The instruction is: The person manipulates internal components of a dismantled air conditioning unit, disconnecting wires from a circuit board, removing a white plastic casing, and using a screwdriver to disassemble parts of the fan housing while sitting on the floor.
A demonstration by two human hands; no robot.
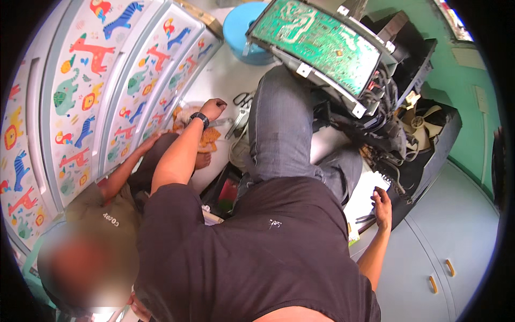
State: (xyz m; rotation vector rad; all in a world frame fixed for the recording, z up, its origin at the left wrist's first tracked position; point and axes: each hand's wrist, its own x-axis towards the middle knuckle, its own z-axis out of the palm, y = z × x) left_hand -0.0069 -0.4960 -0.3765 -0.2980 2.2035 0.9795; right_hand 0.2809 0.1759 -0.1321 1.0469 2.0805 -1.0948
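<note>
My left hand point(213, 108), with a dark watch on the wrist, is open with loosely bent fingers, left of a pair of black-handled scissors point(241, 107) and near an orange cloth or object point(208, 140). My right hand point(382, 201) is open, fingers slightly curled, beside a white pad or paper point(362, 193). Beyond my legs, a metal chassis with a green circuit board point(322, 43) stands tilted, with tangled dark cables point(375, 123) below it. A fan point(421, 122) sits in a dark housing at the right.
Another person point(107, 206) sits at my lower left, beside white drawers point(80, 102) with animal pictures. A blue round container point(238, 37) stands at the back. A grey cabinet point(450, 225) with yellow handles and a green wall point(477, 129) are at the right.
</note>
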